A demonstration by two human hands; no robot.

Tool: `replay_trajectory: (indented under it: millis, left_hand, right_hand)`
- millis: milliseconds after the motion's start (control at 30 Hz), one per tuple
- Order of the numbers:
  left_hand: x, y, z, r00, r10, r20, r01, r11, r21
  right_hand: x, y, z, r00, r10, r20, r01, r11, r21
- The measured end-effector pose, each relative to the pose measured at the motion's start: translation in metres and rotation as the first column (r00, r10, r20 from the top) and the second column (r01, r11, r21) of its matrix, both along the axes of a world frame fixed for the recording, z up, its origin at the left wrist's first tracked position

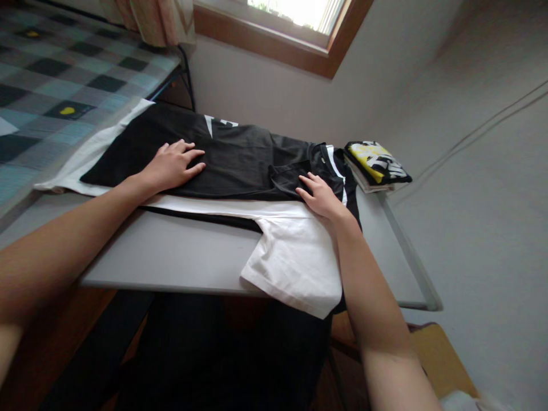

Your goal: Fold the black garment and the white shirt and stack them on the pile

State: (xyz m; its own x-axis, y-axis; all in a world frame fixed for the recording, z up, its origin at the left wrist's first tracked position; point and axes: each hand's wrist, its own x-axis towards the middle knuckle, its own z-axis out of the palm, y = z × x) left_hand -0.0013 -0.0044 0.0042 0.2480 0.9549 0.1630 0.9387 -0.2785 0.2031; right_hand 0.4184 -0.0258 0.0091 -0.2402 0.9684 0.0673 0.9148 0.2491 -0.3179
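A black T-shirt [240, 160] with white print lies lengthwise on the table, its collar end at the right. Beneath it a white T-shirt [295, 257] shows, one sleeve hanging over the front edge. More black cloth peeks out under the white one. My left hand [175, 164] rests flat on the lower part of the black shirt, fingers spread. Near the collar and folded sleeve, my right hand [319, 196] lies on the black shirt with its fingers stretched out. Neither hand grips any cloth.
A folded stack of clothes [377, 165], black, yellow and white on top, sits at the table's far right. The white table [180, 251] stands against a wall. At left is a bed with a checked cover [94, 63]. A wooden chair [445, 354] stands lower right.
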Motion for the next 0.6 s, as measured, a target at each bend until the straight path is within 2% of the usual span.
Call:
replay_trajectory:
  millis: [600]
  left_hand:
    - [0.0001,0.0011,-0.0011,0.999,0.003,-0.051,-0.002,1.0,0.011]
  right_hand:
    - [0.0015,0.0021,-0.0034,1.0,-0.016,-0.005,0.016,1.0,0.004]
